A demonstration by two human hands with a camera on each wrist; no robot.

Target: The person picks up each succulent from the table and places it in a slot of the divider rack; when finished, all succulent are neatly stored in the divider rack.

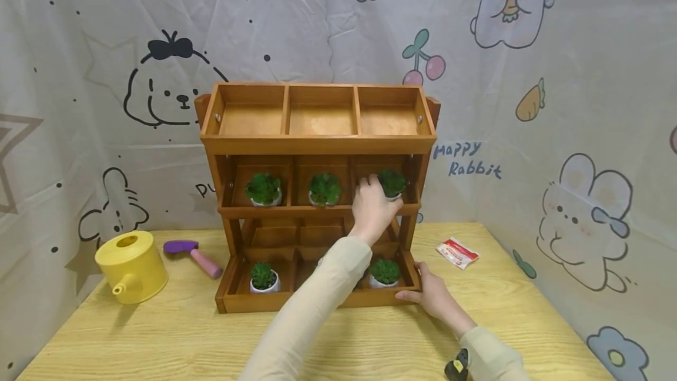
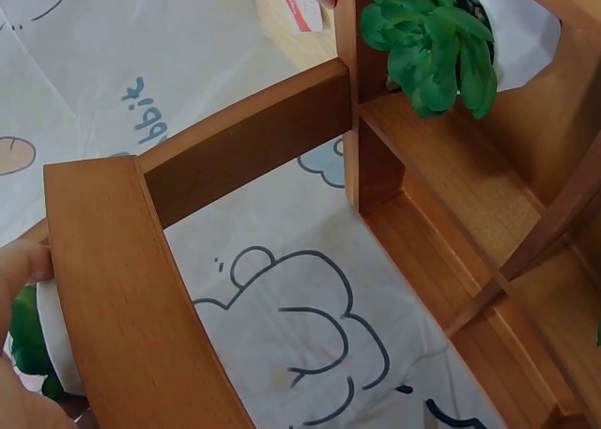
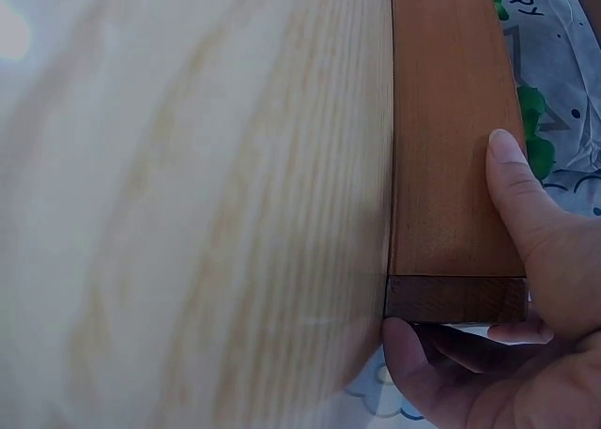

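A brown wooden three-tier planter shelf (image 1: 317, 146) stands on the table. At the right compartment of its middle tier, my left hand (image 1: 372, 207) grips a small potted succulent (image 1: 392, 183) by its white pot; the left wrist view shows fingers around this pot, partly behind a wooden board. My right hand (image 1: 436, 296) holds the lower right corner of the shelf, thumb on the front board and fingers around the end. More potted succulents sit in the middle tier's left (image 1: 264, 188) and centre (image 1: 325, 188), and in the bottom tier's left (image 1: 262, 276) and right (image 1: 385, 272).
A yellow watering can (image 1: 132, 266) and a purple-and-pink toy trowel (image 1: 193, 256) lie left of the shelf. To its right is a red-and-white packet (image 1: 457, 253). A printed cloth hangs behind. My left forearm hides part of the bottom tier's centre.
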